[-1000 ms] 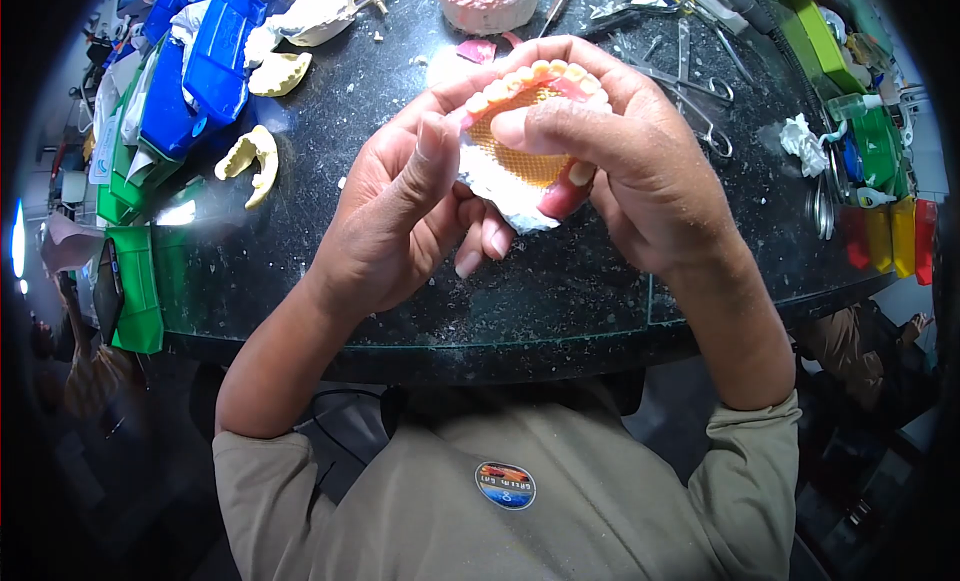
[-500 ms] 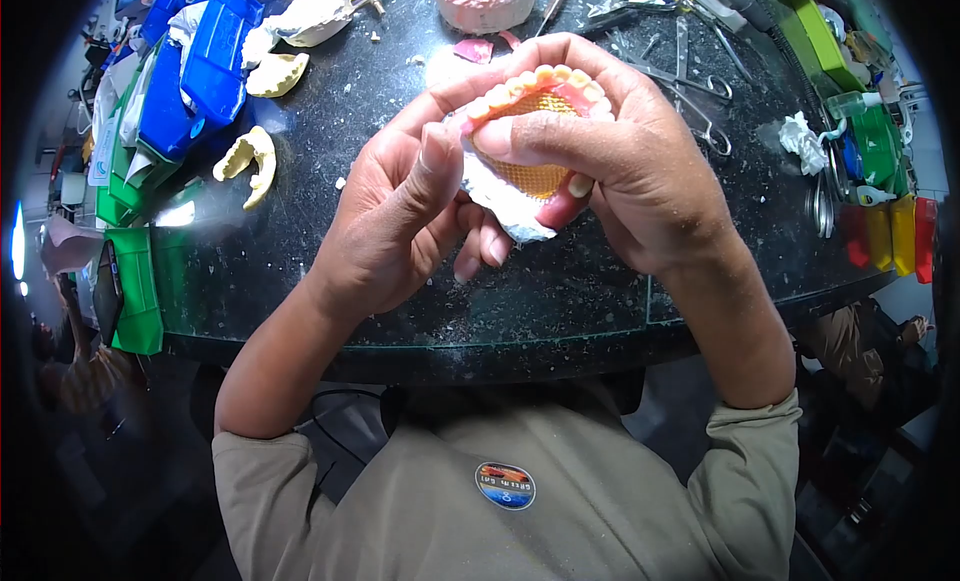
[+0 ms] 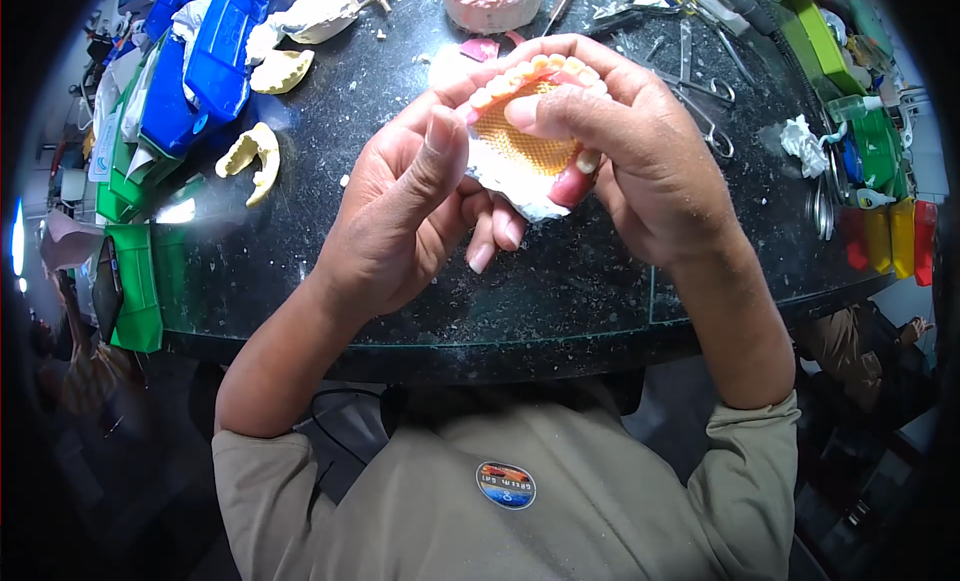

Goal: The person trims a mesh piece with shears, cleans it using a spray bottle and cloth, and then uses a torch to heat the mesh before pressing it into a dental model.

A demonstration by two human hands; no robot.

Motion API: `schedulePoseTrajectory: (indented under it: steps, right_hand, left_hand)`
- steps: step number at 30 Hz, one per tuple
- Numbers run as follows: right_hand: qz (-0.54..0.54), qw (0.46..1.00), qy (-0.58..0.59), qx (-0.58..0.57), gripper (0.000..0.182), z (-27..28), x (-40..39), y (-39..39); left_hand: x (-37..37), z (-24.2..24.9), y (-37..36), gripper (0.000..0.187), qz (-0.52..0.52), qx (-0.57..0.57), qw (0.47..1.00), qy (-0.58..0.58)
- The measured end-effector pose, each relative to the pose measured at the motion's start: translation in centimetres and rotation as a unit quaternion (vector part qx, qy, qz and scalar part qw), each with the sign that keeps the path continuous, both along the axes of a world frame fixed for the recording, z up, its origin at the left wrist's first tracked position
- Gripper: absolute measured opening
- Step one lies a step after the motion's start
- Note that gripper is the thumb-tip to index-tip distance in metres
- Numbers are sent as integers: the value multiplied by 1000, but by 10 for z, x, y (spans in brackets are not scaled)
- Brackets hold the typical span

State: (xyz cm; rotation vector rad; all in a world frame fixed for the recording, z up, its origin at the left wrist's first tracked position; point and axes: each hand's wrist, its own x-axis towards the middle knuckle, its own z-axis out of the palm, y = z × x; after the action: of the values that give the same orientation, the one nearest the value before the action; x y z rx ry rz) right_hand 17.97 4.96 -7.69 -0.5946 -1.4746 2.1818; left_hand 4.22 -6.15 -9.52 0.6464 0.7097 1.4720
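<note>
Between my hands is an upper denture with pink gum, a row of cream teeth and a gold mesh palate. White plaster-like material clings to its lower edge. My right hand grips the denture from the right, its thumb pressed on the mesh. My left hand is curled round the left side, index finger behind the teeth. Its thumb stands upright beside the denture's left edge, and its lower fingers are bent below. The fingers behind the denture are partly hidden.
On the dark bench lie cream plaster pieces, a pink-topped plaster model and scissors-like metal tools. Blue bins stand at the left. A crumpled white tissue lies at the right, near red and yellow bins.
The denture has tipped slightly and shifted a little upward, so more of the mesh shows. My right thumb has slid up over the mesh, and my left thumb has moved slightly up.
</note>
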Motion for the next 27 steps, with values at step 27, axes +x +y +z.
schedulePoseTrajectory:
  steps: [27]
  right_hand:
    - [-3, 999, 36, 16, 32, -9, -4, 2]
  left_hand:
    - [-1, -3, -1, 67, 11, 8, 999, 33]
